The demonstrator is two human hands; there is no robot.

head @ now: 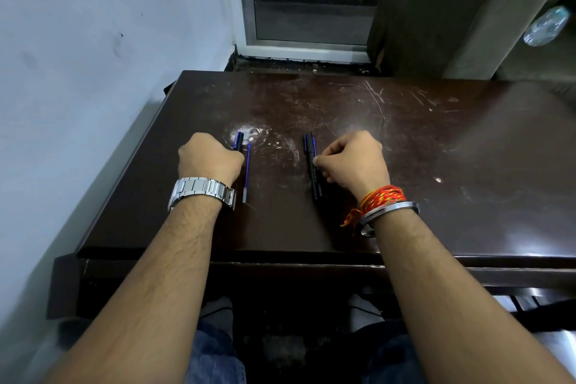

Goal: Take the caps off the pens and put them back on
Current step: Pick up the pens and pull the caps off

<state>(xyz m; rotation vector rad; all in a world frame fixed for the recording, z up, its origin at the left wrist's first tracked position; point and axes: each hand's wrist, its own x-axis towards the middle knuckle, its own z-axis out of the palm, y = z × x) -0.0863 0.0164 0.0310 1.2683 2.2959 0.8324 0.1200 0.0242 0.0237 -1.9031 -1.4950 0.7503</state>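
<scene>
1. Fingers (322, 162) of the right hand (355, 159) are curled, thumb and fingertips pinching the black pen (315, 179) near mid-barrel. That pen lies on the bench (436, 150), pointing away from us, with a slimmer blue pen (314, 142) touching its right side.
2. On the left hand (208, 159) the fingers are clenched round a dark blue pen (239, 140), whose far end juts from the fist. The fingertips are hidden behind the back of the hand. A thin blue pen (247, 174) lies just beside that hand on the bench, ungripped.
3. We judge the step in hand to be securing a pen before a cap is pulled. We cannot tell which caps are seated.
4. To do this well, we lift the black pen clear of its neighbour first, so the neighbour does not roll. We then grip the barrel firmly and draw the cap straight along the pen's axis, without bending.
5. Both hands sit low over the bench, knuckles up and well apart, with the forearms reaching forward roughly parallel.
6. The left wrist carries a steel watch (201, 192); the right carries a red-and-yellow thread (383, 196) and a metal bangle (389, 209).
</scene>
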